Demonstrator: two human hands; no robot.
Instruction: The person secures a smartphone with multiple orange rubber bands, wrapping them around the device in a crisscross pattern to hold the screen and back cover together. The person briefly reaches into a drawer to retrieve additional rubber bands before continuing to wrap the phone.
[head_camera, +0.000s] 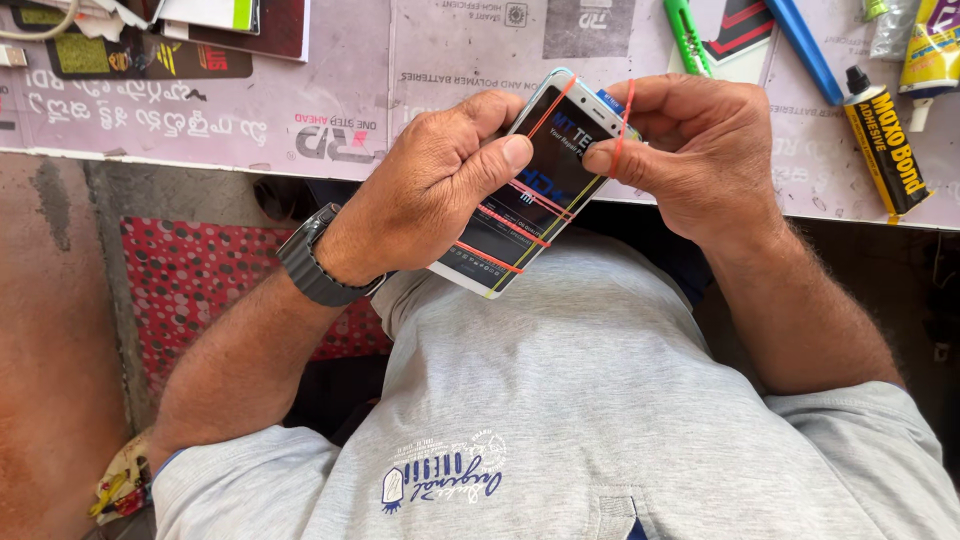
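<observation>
The left hand (425, 195) closes its fingers (505, 152) around a white-edged smartphone (525, 190), thumb pressed on the dark screen, holding it tilted above the lap just in front of the bench (330, 110). The right hand (700, 150) pinches a red rubber band (624, 125) stretched over the phone's upper end; more bands, red and yellow, cross the glass. The phone looks stiff, light, smooth-faced and breakable, so the side edges seem the safest hold; the bands are stretchy and could snap back. A black-and-yellow adhesive tube (885, 140), a green pen (686, 35) and a blue tool (806, 45) lie on the bench beyond.
</observation>
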